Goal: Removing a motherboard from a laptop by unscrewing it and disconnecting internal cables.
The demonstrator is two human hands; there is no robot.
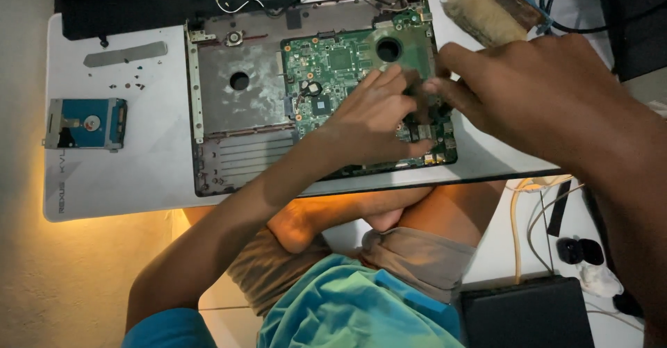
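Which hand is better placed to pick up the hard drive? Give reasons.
Left, probably. The left hand rests on the circuit board, nearer the hard drive; the right hand would have to cross over it.

One head-worn view looks steeply down from close above the person's own lap and arms. The white surface (125, 181) fills the upper frame, its far edge at the top, with the open laptop base (236, 112) near the centre.
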